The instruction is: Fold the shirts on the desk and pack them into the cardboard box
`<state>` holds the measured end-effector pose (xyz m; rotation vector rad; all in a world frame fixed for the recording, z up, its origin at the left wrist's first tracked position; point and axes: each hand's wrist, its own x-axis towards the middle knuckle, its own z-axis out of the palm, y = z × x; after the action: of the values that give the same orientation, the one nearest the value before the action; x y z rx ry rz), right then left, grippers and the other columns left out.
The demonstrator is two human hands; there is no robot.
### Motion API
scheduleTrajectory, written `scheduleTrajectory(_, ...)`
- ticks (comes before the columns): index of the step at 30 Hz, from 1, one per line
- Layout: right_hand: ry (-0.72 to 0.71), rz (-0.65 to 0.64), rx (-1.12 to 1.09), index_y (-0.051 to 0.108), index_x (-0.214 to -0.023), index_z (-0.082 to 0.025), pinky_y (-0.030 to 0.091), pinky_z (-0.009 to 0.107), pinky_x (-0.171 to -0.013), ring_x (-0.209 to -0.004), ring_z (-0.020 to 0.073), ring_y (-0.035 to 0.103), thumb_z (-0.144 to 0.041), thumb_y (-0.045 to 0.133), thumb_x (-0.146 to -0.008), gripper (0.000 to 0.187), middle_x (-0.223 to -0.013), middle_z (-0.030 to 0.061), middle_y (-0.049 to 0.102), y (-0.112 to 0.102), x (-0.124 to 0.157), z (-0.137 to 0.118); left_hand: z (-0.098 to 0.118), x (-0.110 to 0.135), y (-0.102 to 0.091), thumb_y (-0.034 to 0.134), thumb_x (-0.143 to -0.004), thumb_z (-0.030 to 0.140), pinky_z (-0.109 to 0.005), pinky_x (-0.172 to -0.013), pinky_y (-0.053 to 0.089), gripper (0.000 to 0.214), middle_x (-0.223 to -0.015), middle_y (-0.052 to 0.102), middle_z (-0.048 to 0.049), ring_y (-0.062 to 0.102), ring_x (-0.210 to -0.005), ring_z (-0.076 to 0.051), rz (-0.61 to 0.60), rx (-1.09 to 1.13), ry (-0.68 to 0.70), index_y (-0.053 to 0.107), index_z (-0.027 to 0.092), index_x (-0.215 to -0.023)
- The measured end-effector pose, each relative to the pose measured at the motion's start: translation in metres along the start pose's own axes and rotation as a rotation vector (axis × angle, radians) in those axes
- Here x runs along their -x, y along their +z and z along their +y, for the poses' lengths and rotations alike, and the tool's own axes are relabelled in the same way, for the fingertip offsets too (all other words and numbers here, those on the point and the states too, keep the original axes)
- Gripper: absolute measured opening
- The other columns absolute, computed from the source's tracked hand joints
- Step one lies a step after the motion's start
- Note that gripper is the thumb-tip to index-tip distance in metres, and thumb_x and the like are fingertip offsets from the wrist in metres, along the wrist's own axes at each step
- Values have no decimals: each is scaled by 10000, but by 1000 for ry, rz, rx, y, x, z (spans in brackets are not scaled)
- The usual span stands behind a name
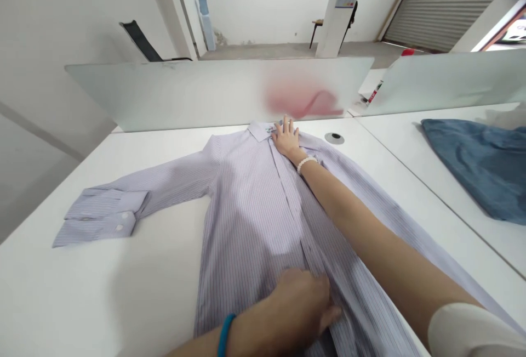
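The striped shirt (242, 203) lies face up on the white table (164, 280), through the middle of the frame, with its collar (258, 131) at the upper centre, near the frosted partition (184, 96). The laying out seems to me well advanced, because the body is spread broad and the near sleeve (176, 176) is already stretched toward the left side of the frame, ending in a wide cuff (117, 224) on which pale buttons show. The other sleeve (378, 195) runs down toward the lower right, beside the forearm; its end is not visible, so I cannot say whether it is arranged. The right hand (286, 140), with a white bracelet (307, 164) at the wrist, rests on the collar side with its fingers apart and flat, not gripping anything. The left hand (298, 305), with a blue band (224, 335), is at the lower centre over the front of the shirt; its fingers look bent, but it is blurred, so I cannot tell whether they are closed on the cloth. What remains, in my judgement, is mostly the lower front: the placket (285, 184) lies fairly straight in its upper part, while near the left hand its edges stand uneven and a dark gap is between them. The blue cloth (485, 165) at the right edge of the frame lies apart, touched by neither hand.
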<state>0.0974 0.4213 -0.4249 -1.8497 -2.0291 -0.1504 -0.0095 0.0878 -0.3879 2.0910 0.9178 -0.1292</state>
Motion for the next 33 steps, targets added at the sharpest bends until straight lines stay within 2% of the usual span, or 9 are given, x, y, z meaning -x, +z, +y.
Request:
scheduleTrajectory(4,50,10,-3,203,-1504,-137,159,614,-1078,-1414,406,116,-416,346,-958,630,-1565,201,106,-5,1,-1,10,1,19,384,-931,249,-379,-709,516,282,-909,708,-124,669,-852,-259,257,-408,302,644,146,-962)
scheduleTrajectory(7,-55,59,43,227,-1498,-132,130,555,-1113,-1431,349,107,-364,314,-968,586,-1571,181,106,-14,6,-7,3,1,24,366,-944,417,-488,-1038,384,498,-1365,525,-160,438,-1292,-323,422,-450,502,480,93,-1306)
scheduleTrajectory(12,-345,-46,94,250,-1495,-149,162,465,-1138,-1430,286,175,-270,281,-966,544,-1569,131,169,-40,38,-6,-14,0,19,335,-912,586,-509,-1167,175,732,-1553,248,-104,176,-1434,-301,336,-409,425,233,130,-1474)
scheduleTrajectory(16,-411,-124,103,214,-1506,-163,207,472,-1133,-1427,290,195,-295,339,-951,584,-1570,117,173,-82,95,38,-17,-2,20,323,-910,600,-522,-1162,190,726,-1555,244,-90,163,-1437,-307,354,-443,431,244,153,-1476)
scheduleTrajectory(18,-332,-164,87,269,-1488,-161,232,478,-1129,-1415,295,238,-338,365,-942,582,-1552,123,229,-110,138,77,-18,-3,21,323,-910,600,-513,-1156,215,722,-1558,222,-96,173,-1433,-313,378,-473,426,245,161,-1479)
scheduleTrajectory(21,-15,-205,-2,352,-1451,-132,333,433,-1098,-1331,287,407,-456,364,-926,617,-1464,171,395,-148,224,140,-21,-4,23,327,-906,606,-496,-1147,244,748,-1566,165,-112,153,-1432,-331,422,-532,428,202,161,-1493)
scheduleTrajectory(24,219,-176,-73,424,-1412,-268,347,455,-1103,-1317,287,430,-560,423,-870,616,-1409,135,473,-168,324,179,-22,-6,24,331,-904,607,-500,-1128,274,769,-1556,181,-138,178,-1422,-348,447,-608,435,193,133,-1494)
scheduleTrajectory(28,319,-4,-191,423,-1385,-387,268,544,-1141,-1380,304,315,-595,499,-811,615,-1465,68,407,-173,431,175,-20,-8,22,344,-910,585,-496,-1124,280,743,-1540,244,-143,213,-1416,-336,455,-672,435,233,123,-1482)
scheduleTrajectory(33,705,341,-315,514,-1277,-358,375,593,-1042,-1297,382,415,-637,554,-740,607,-1328,177,509,-169,482,147,-18,-6,21,377,-912,562,-466,-1138,271,713,-1531,288,-124,231,-1419,-286,479,-686,435,234,154,-1480)
